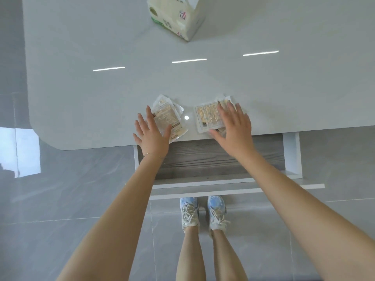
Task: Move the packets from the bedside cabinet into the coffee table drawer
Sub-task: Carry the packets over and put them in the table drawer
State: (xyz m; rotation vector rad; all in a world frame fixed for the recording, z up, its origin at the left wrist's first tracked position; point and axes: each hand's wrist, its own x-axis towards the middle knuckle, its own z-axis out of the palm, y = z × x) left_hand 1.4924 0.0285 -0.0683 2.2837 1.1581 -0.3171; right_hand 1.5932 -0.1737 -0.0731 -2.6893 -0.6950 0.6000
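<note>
Two packet piles (169,118) (211,116) lie on glossy white coffee table (101,37) above grey floor tiles (60,199).

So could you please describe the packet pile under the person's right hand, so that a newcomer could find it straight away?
Start at the glossy white coffee table, at its near edge above the open drawer. Two piles of clear packets lie there; this pile is under the right hand. Unlike the fanned, tilted left pile, its top packet lies nearly square to the edge.
</note>
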